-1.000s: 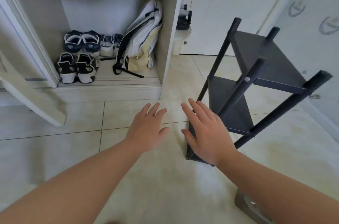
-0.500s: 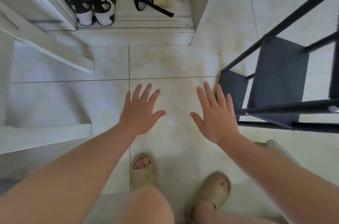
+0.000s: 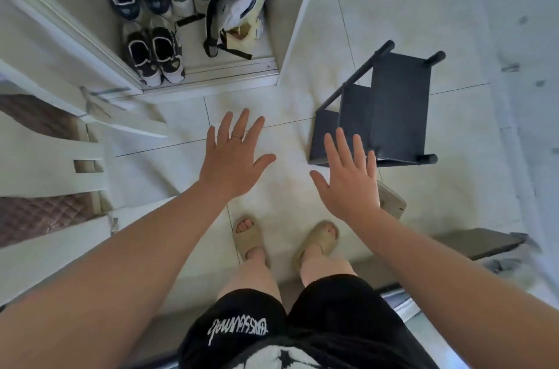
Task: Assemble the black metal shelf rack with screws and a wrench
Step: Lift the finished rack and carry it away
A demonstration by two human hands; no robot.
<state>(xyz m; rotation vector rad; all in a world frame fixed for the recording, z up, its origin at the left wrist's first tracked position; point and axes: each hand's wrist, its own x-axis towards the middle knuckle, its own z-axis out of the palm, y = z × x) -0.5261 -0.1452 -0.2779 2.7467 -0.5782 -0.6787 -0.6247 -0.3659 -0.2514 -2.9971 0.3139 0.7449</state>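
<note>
— On the tiled floor (image 3: pixel 287 114) ahead and to your right, your black metal shelf rack (image 3: pixel 399 102) stands upright on its own, its tiers seen from above.

— Agreed. Your left hand (image 3: pixel 234 166) and right hand (image 3: pixel 348 187) both hover flat with fingers spread, grasping nothing. The right one's fingertips overlap the rack's near corner in view; I can't tell whether they touch it.

— By my reading the build looks close to finished, so test it. Take two posts, rock it gently, and feel for play at each joint.

— Tighten anything loose a little at a time, corner by corner. Mind, I see no wrench or screws in view, so you'd have to find them first.

— Watch your surroundings. The cupboard (image 3: pixel 299 21) wall stands just left of the rack, with sneakers (image 3: pixel 151 57) and a backpack (image 3: pixel 239 2) inside.

— A pale object (image 3: pixel 391 202) lies just beside your right wrist, and a dark flat piece (image 3: pixel 481 241) lies further right; I can't tell what either is. Your sandals (image 3: pixel 246 237) are near the rack's foot, so step carefully.
</note>
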